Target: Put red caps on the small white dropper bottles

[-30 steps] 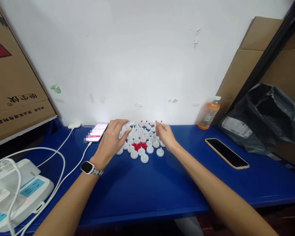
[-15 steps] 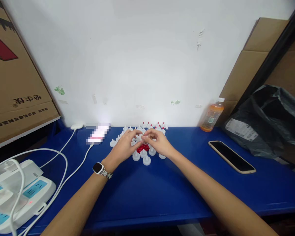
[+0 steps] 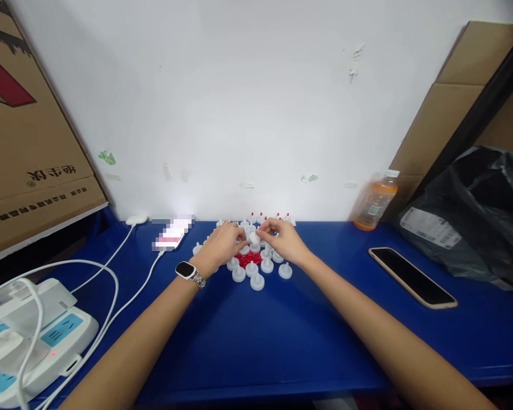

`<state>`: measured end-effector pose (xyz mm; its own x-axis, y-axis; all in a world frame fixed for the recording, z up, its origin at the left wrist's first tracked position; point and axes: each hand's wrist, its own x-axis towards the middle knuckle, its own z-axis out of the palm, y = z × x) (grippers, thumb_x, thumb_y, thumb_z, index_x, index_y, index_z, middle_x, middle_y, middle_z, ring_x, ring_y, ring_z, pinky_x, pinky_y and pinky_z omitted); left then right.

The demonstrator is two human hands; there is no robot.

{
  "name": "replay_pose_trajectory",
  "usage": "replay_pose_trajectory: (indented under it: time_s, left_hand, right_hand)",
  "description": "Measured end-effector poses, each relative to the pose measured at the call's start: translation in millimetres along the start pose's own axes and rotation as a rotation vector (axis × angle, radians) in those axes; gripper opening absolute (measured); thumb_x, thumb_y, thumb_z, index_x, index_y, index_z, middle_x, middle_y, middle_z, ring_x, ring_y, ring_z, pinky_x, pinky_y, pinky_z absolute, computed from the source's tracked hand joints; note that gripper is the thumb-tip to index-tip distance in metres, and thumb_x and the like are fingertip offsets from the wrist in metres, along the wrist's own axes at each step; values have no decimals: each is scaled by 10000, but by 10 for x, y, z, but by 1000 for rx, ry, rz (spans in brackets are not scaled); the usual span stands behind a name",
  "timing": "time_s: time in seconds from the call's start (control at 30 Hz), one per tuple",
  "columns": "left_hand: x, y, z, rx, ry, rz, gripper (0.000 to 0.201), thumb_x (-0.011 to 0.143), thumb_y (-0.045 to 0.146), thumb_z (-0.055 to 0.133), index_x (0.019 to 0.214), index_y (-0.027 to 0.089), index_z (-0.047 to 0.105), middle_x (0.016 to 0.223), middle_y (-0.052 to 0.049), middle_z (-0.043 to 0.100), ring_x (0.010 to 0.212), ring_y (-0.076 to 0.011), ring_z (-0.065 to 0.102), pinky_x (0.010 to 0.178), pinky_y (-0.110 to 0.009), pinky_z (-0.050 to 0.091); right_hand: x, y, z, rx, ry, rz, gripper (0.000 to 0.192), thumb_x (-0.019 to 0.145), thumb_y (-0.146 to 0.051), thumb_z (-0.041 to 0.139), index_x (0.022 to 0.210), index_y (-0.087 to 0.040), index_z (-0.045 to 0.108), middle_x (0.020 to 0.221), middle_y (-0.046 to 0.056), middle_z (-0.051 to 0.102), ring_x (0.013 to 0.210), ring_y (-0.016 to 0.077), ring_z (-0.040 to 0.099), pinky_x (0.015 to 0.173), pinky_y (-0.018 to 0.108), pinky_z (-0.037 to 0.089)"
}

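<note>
My right hand [image 3: 282,240] pinches a white plastic nozzle cap [image 3: 254,237] between thumb and fingertips, above the middle of a cluster. Just left of it, my left hand [image 3: 226,245] has its fingers curled and thumb drawn in. Whatever its fingertips hold is hidden. Beneath and around both hands stand several more white nozzle caps [image 3: 257,281], each a round base with a thin upright spout. A pile of small red tips [image 3: 248,260] lies among them. Along the wall, several white caps carry red tips [image 3: 277,216] on their spouts.
A phone [image 3: 412,277] and a bottle of orange drink [image 3: 376,200] are on the right of the blue table [image 3: 256,341], beside a black plastic bag [image 3: 470,210]. On the left are a lit phone [image 3: 173,232], white cables and a power strip [image 3: 64,336].
My hands have drawn apart, the left shifting slightly away from the right. The white cap between them now shows in my right fingertips. The whole view has shifted slightly.
</note>
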<state>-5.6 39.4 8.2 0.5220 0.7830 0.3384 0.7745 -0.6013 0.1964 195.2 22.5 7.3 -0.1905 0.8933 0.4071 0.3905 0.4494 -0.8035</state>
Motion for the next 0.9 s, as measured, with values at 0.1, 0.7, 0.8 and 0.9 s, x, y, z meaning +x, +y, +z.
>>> replay_pose_trajectory:
  time_s: [0.1, 0.7, 0.8, 0.9]
  left_hand:
    - [-1, -20, -11, 10, -4, 3, 166, 895, 295, 569, 831, 199, 689, 878, -74, 661, 888, -268, 587, 754, -379, 457]
    - [-120, -108, -26, 63, 157, -41, 195, 939, 311, 529, 970, 181, 671, 970, -89, 656, 938, -262, 597, 815, -382, 458]
    - [-212, -166, -76, 10, 195, -56, 216, 962, 324, 486, 964, 197, 660, 965, -71, 667, 949, -249, 603, 814, -371, 456]
    - [-279, -232, -100, -16, 183, -87, 221, 963, 322, 483, 929, 209, 669, 934, -59, 676, 939, -244, 604, 803, -366, 452]
  right_hand:
    - [-7, 37, -9, -20, 1, 2, 146, 809, -315, 637, 803, -170, 647, 723, 30, 702, 682, 155, 639, 676, 278, 480]
    - [619, 103, 101, -410, -2, -16, 148, 840, -244, 564, 880, -181, 692, 854, 40, 732, 776, 159, 648, 700, 246, 472]
    - [951, 117, 239, -607, -18, 24, 196, 858, -244, 537, 967, -195, 693, 958, 47, 737, 854, 165, 656, 748, 243, 475]
    - [1168, 163, 423, -676, -36, 62, 208, 852, -231, 542, 972, -200, 708, 1002, 68, 733, 909, 191, 659, 776, 263, 472]
